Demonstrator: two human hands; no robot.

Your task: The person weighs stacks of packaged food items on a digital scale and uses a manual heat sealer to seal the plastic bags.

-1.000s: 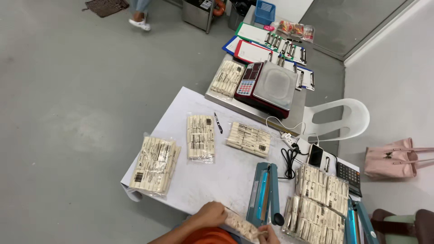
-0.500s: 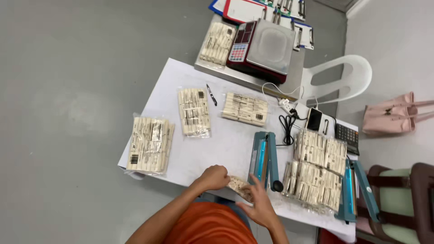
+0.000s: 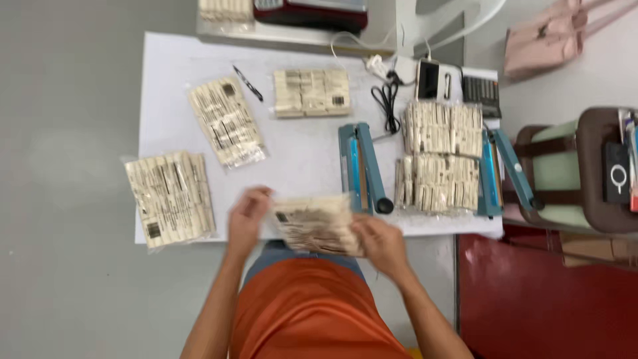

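Seemingly clear packet [image 3: 318, 225], beige sticks.

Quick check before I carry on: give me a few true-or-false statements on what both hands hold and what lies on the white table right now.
1. Both hands hold one clear packet of small beige items at the table's near edge. True: the left hand and right hand grip the packet from either side.
2. Two blue heat sealers are on the table. True: one blue sealer lies near the middle, a second sealer at the right edge.
3. The pen lies on the floor. False: the pen lies on the white table.
4. The packet at the table's left corner lies wholly on the tabletop. False: that left packet overhangs the edge.
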